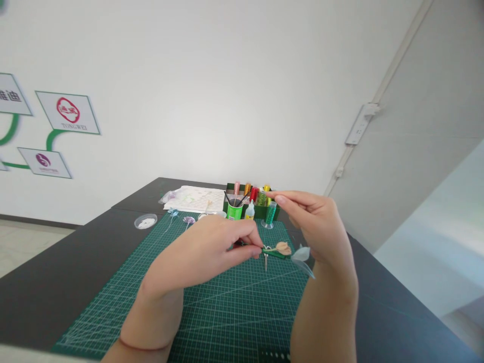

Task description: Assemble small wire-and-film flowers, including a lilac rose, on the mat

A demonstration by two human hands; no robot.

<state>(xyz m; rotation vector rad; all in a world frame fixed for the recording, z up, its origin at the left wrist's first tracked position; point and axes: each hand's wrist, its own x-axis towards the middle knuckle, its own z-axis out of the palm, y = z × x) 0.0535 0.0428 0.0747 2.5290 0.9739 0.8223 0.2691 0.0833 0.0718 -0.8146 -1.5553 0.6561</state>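
Centrally in the frame, one left hand (227, 239) is closed to a pinch, thumb and forefinger gripping one green stem (269, 250). That stem runs right to one tan flower bud (283, 248), just right of the frame's centre and below it. Two pale blue petals (302, 262) hang beside the bud, in front of the right wrist; whether they join the same stem I cannot tell. One right hand (317, 217), higher and to the right, has thumb and forefinger drawn nearly together before the spools; whether anything thin sits between them cannot be made out.

Below the bud, one pair of scissors (265, 262) lies on one green gridded cutting mat (242, 307), which covers much of the lower middle. Above the left hand are two flowers, one blue (173, 213) and one purple (189, 220). Left of them stands one clear round dish (138, 222) with white contents.

At the middle of the frame, one green box (260, 212) has five spools in or at it: pink, orange, red, green and yellow. A sixth, teal spool (270, 212) stands in front, near one bottle (250, 210) and one green cup (234, 212) of sticks.
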